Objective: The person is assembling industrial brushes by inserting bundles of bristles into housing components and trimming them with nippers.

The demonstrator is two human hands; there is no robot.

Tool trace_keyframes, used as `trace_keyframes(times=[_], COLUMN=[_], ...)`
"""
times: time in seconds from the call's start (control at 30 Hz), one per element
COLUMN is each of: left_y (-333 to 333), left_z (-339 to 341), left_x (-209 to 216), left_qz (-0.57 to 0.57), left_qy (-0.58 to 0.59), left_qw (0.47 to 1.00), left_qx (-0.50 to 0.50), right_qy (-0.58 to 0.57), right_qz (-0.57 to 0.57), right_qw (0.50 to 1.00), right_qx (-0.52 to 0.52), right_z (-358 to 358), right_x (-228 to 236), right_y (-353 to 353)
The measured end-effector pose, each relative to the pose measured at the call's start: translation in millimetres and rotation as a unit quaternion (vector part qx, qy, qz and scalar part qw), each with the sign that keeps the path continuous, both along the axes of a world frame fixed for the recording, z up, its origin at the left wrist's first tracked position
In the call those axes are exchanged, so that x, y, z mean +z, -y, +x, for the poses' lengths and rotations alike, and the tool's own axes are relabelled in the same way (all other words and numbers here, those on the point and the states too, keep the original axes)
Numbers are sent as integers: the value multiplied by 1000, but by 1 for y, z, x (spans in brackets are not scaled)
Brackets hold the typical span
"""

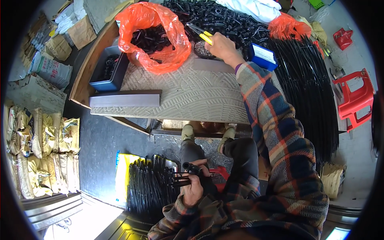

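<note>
Reaching out over the far side of the table, my right hand [223, 47] is closed round the yellow-handled pliers [206, 37]. Their metal jaws point up and left, beside a large heap of small black plastic parts [224, 20]. Low in the head view, close to my lap, my left hand [193, 189] grips a black tubular part [191, 167] together with a few thin black rods [179, 181]. Its fingers partly hide how these pieces join. A round dish of small bits [202, 50] sits just left of my right hand.
An orange plastic bag [182, 44] of black parts stands on the textured table [192, 100]. Blue boxes [106, 82] [262, 57] flank it left and right. Long black rods [304, 92] hang over the right edge; more rods [148, 188] stand beside my left hand. A red stool [354, 98] is at right.
</note>
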State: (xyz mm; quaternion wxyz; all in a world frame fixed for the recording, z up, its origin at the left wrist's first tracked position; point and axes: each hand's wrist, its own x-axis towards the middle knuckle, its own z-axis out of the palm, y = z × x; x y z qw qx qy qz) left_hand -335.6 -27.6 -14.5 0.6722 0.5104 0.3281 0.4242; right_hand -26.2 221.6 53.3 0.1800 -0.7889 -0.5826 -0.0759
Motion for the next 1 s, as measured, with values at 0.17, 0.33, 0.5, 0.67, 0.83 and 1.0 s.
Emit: trace_keyframes(times=[0.17, 0.33, 0.5, 0.67, 0.83, 1.0], left_y=[2, 6, -2, 11, 38, 63], left_z=[0, -1, -12, -4, -6, -2], left_x=[6, 21, 40, 70, 74, 92], left_qz=[31, -10, 20, 84, 108, 110], left_qy=[53, 52, 54, 22, 18, -8], left_qw=[998, 998, 997, 996, 993, 993], left_qx=[14, 35, 51, -8, -45, -37], right_qy=[-50, -97, -550, -682, -622, -524], right_qz=[19, 84, 71, 109, 191, 224], right_qw=[998, 990, 797, 653, 649, 735], right_qx=[30, 67, 239, 311, 394, 366], right_z=[8, 4, -82, -155, -165, -160], right_x=[-1, 8, 37, 12, 12, 22], right_y=[5, 25, 147, 272, 304, 330])
